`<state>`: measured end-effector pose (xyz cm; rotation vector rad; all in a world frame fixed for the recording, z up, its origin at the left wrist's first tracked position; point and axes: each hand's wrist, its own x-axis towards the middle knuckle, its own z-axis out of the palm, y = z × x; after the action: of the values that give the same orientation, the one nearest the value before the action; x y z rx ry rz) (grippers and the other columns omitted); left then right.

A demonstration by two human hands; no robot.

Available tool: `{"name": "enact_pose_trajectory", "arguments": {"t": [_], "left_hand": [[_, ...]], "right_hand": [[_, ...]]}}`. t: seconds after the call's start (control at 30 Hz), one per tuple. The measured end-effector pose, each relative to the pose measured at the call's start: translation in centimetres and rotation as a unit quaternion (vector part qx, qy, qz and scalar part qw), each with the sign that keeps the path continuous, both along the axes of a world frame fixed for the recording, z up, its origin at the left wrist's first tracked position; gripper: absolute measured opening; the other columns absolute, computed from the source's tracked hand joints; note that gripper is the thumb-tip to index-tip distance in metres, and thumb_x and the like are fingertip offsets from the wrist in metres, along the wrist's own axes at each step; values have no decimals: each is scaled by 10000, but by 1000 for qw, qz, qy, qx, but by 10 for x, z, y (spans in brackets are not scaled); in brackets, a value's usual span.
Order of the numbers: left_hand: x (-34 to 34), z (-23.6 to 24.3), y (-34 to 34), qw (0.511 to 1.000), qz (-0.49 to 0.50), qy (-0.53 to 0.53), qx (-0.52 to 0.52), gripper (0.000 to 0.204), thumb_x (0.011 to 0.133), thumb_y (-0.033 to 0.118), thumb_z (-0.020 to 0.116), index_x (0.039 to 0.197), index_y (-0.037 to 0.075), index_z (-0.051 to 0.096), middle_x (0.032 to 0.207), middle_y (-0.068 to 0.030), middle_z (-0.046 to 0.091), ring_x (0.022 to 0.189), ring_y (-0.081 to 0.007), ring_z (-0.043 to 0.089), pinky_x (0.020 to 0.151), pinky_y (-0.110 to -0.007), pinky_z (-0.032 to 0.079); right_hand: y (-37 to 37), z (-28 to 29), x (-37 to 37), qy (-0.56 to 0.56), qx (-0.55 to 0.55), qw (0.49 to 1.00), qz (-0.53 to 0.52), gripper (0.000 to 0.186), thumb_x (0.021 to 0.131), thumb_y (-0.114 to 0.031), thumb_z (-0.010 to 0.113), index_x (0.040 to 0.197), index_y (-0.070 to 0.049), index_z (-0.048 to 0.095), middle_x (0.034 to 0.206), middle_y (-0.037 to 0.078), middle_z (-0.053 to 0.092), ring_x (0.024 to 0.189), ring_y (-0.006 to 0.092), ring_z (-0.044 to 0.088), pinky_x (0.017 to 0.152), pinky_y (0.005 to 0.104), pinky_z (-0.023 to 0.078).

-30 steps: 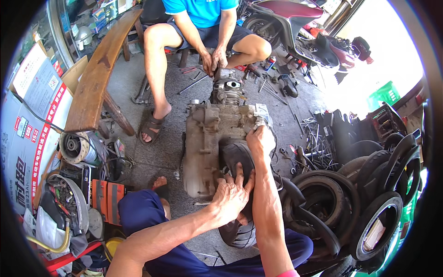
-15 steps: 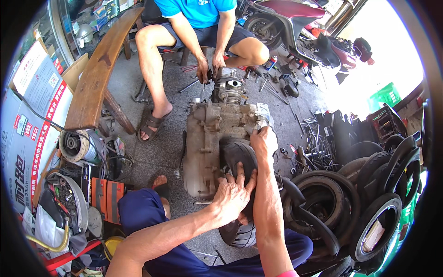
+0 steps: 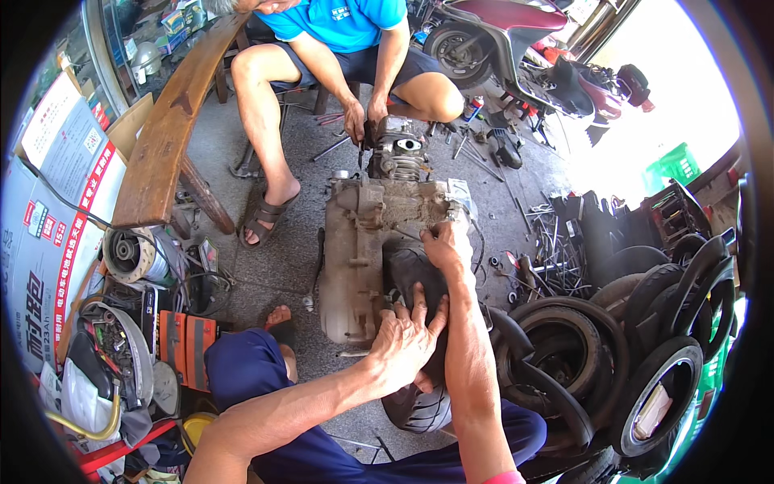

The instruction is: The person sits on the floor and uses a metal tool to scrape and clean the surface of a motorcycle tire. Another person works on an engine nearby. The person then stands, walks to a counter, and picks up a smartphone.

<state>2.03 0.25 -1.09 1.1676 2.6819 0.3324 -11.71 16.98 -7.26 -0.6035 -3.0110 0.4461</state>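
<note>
A scooter engine (image 3: 351,266), grey and grimy, lies on the floor in front of me with its rear wheel's black tyre (image 3: 415,407) at my end. My left hand (image 3: 403,345) rests on the tyre with its fingers spread, gripping nothing. Over the engine's right side, just beyond the tyre, is my right hand (image 3: 448,246). Its fingers are closed near the casing, and what they hold, if anything, is hidden. At the far end, a co-worker's hands (image 3: 363,121) are at the finned cylinder (image 3: 400,153) with a thin dark tool.
Old tyres (image 3: 556,347) are heaped at the right, beside a pile of metal tools (image 3: 556,250). A wooden bench (image 3: 173,121), a large box (image 3: 60,234) and a bowl of small parts (image 3: 117,347) line the left. A red scooter (image 3: 508,24) stands at the back right.
My right hand has shifted slightly left and toward me along the engine. My left hand has stayed on the tyre. The co-worker has leaned left and lower.
</note>
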Motion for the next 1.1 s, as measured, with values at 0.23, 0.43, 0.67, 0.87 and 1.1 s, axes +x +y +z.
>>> {"name": "enact_pose_trajectory", "arguments": {"t": [0.23, 0.43, 0.67, 0.87, 1.1], "left_hand": [[0, 0, 1, 1000, -4, -5, 4, 1475, 388, 655, 885, 1548, 44, 210, 1489, -390, 310, 1108, -450, 593, 797, -464, 514], [-1, 4, 0, 1000, -8, -15, -4, 1483, 384, 661, 880, 1551, 44, 205, 1495, -394, 297, 1128, -459, 582, 803, -467, 511], [0, -1, 1, 1000, -7, -10, 2, 1479, 382, 663, 879, 1550, 47, 214, 1502, -386, 294, 1122, -461, 583, 814, -474, 510], [0, 0, 0, 1000, -4, -5, 1, 1476, 377, 664, 875, 1547, 44, 225, 1498, -386, 301, 1100, -448, 585, 796, -465, 510], [0, -3, 0, 1000, -6, 0, 5, 1506, 350, 669, 868, 1549, 36, 215, 1491, -393, 305, 1061, -430, 594, 776, -459, 508]], "right_hand": [[3, -2, 1, 141, 66, 987, -34, 283, 820, -292, 675, 939, -36, 693, 928, 218, 682, 824, 397, 694, 749, 497, 559], [0, 1, 3, 187, 81, 978, -55, 278, 814, -290, 667, 926, -36, 682, 896, 197, 685, 787, 404, 689, 743, 498, 556], [-15, 17, 6, 51, 0, 996, 77, 299, 840, -368, 677, 898, -80, 735, 906, 192, 704, 873, 396, 681, 797, 486, 534], [-5, -5, -1, 109, 49, 992, 25, 322, 832, -378, 685, 886, -62, 718, 863, 195, 704, 883, 390, 681, 790, 496, 536], [-11, 5, -1, 53, 8, 997, 56, 325, 833, -378, 693, 911, -62, 704, 876, 196, 692, 871, 416, 666, 784, 510, 535]]}}
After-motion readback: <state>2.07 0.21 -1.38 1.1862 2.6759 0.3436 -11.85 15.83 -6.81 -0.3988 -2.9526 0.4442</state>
